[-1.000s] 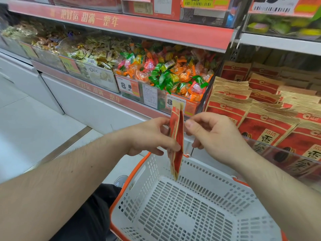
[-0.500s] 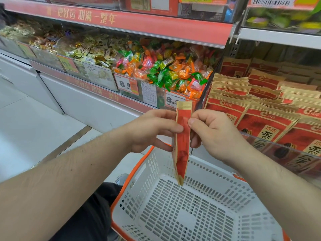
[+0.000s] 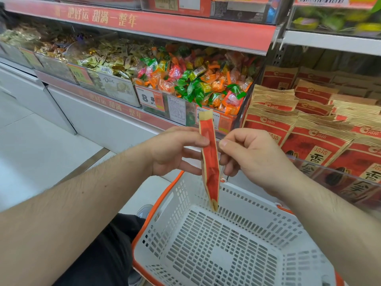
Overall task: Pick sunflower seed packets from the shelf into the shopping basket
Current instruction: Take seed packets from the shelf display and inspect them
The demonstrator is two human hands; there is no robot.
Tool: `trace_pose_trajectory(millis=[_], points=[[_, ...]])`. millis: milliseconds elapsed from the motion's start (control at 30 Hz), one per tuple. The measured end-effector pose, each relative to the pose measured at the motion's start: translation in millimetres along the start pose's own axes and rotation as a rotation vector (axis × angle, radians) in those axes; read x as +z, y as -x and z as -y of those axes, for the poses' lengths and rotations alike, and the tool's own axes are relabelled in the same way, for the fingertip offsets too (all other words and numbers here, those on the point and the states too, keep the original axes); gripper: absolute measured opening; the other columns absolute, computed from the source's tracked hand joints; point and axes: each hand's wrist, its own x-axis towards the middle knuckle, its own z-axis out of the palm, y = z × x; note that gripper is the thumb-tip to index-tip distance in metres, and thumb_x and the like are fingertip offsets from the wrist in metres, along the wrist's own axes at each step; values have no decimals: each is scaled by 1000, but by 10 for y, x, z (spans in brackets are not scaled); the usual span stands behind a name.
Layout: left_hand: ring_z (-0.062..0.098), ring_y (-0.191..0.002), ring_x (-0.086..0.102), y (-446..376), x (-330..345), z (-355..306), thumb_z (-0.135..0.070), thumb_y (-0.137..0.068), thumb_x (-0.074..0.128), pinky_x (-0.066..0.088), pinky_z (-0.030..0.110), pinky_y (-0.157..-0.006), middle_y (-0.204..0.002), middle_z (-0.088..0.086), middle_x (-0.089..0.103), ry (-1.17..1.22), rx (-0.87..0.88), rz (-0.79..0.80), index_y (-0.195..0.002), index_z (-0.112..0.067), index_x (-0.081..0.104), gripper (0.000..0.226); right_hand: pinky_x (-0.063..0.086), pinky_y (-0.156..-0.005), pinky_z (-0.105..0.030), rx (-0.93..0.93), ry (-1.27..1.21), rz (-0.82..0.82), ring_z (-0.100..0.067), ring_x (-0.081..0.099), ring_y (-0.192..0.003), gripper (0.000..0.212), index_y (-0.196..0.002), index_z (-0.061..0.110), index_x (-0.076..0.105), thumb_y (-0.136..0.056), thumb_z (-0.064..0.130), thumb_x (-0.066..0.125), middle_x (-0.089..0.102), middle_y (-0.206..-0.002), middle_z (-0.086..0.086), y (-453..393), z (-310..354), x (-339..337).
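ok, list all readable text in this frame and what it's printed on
"把好运 甜满一整年": red shelf strip, repeated on the lower strip
"Dove": white candy bin label
"8 8": price tag on the mixed candy bin
"洽洽" and "香": sunflower seed packets on shelf
Held packet, edge-on: nothing readable
Ingredient label, barcodes, top price tags: too small or blurred

Bright, even store lighting from overhead; shadows are soft, deepest under the upper shelf (image 3: pixel 144 27). Faint glare on the clear shelf guard (image 3: pixel 334 170) and the floor (image 3: pixel 41 145). Wide-angle lens bows straight lines toward the edges. Upper goods and price tags (image 3: pixel 329 1) appear blurred; the centre is moderately sharp.
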Motion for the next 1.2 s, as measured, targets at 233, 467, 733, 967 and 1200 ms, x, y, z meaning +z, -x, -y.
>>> trace_pose_trajectory(millis=[233,467,733,967,1200], points=[[18,-74,71,7,-76,-73,-11,-94,53,62,44,-73,-78,1,70,85,30,-132,-77,-16,67,23,55,-61,-32,137,534,378,-10,69,-58,28,-73,11,66,-95,28,61,71,-64,1,79,25,-4],[18,-74,71,6,-66,-39,-22,-71,63,62,43,-70,-76,0,70,106,16,-67,-64,-21,73,12,58,-68,-31,165,389,471,-18,69,-63,29,-74,8,62,-101,13,52,71,-65,-8,70,0,-53],[24,-83,70,13,-63,-39,-21,-72,65,60,51,-84,-86,4,70,129,-12,-54,-83,-14,65,13,44,-46,-24,106,643,340,-15,62,-51,31,-66,12,60,-95,21,56,67,-59,0,91,4,4],[31,-78,69,-29,43,-53,1,-92,40,59,48,-78,-90,20,68,179,-20,-223,-100,-1,58,19,51,-65,-35,-214,975,221,-23,59,-73,27,-76,21,56,-93,42,52,62,-72,2,165,-94,236],[27,-79,75,63,18,-64,17,-91,33,63,38,-69,-91,14,75,170,-68,-28,-105,-2,63,39,43,-64,-30,-75,347,-302,-8,49,-70,27,-90,26,57,-79,38,77,51,-76,8,47,-134,108]])
